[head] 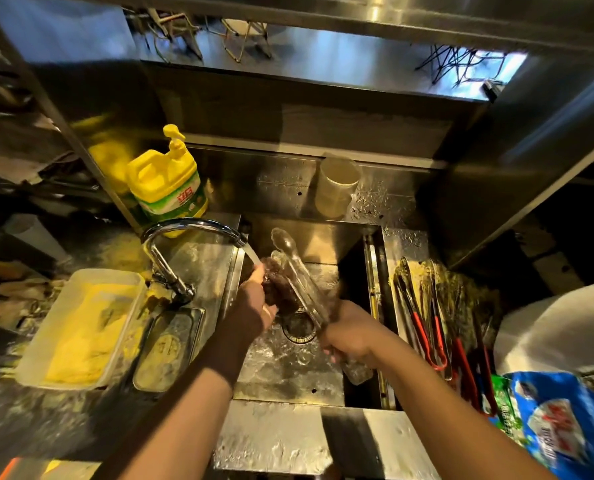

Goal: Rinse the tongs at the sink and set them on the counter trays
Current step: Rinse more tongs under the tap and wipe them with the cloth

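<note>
The rinsing step is judged to be in hand. A pair of tongs (297, 275) is held over the sink (323, 244), its scoop ends pointing up and away toward the back wall, while water from the faucet (191, 225) falls on its lower part. The right hand (349, 336) is closed around the handle end of the tongs, low and near the drain (299, 329). The left hand (254, 303) is set just beside the shaft, under the stream, and seems to be pressing a dark scrubbing pad (278, 282) against the metal; whether the fingers are fully closed on it cannot be told through the blur.

The hands are held apart, with the tongs bridging between them. On the surface to the right of the sink, more tongs with red handles (437, 334) are seen lying together. For the next move, the rinsed pair would need to be lifted clear of the water and carried rightward to be laid down there.
</note>
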Demonstrator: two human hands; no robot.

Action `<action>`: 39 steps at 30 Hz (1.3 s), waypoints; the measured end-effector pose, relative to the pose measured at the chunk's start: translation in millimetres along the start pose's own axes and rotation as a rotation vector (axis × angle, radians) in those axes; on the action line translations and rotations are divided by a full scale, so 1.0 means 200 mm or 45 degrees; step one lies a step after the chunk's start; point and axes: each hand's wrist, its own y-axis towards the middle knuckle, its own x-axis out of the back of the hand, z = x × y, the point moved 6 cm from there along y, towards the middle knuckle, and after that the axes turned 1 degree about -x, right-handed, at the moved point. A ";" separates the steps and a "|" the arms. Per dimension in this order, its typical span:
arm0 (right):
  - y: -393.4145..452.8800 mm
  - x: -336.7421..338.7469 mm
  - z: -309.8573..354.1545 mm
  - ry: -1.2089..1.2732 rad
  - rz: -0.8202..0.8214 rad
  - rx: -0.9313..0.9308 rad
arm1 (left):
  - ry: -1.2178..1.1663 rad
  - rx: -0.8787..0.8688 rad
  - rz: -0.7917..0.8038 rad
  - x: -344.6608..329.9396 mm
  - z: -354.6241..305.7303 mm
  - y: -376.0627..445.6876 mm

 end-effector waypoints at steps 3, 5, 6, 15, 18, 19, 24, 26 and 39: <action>-0.03 -0.08 -0.03 -0.002 0.064 -0.024 | 0.215 -0.046 -0.138 -0.02 -0.07 -0.03; -0.05 -0.10 -0.03 -0.034 0.091 -0.001 | 0.339 -0.068 -0.200 -0.04 -0.11 -0.04; -0.04 -0.10 -0.03 -0.058 0.069 0.003 | 0.375 -0.040 -0.193 -0.06 -0.11 -0.06; -0.02 -0.11 -0.02 -0.034 0.012 0.009 | 0.441 0.074 0.044 -0.10 -0.06 -0.05; -0.03 -0.14 -0.01 -0.050 -0.003 0.032 | 0.470 0.020 0.042 -0.08 -0.08 -0.03; -0.04 -0.15 -0.01 -0.051 0.010 0.036 | 0.493 0.004 0.013 -0.06 -0.09 -0.03; -0.02 -0.12 0.01 -0.069 -0.043 0.009 | 0.368 -0.104 0.242 -0.17 -0.11 -0.08; -0.04 -0.13 0.01 -0.079 -0.006 0.023 | 0.216 -0.111 0.480 -0.23 -0.16 -0.04; -0.04 -0.11 -0.01 -0.098 -0.016 -0.014 | 0.395 0.048 -0.004 -0.11 -0.04 -0.05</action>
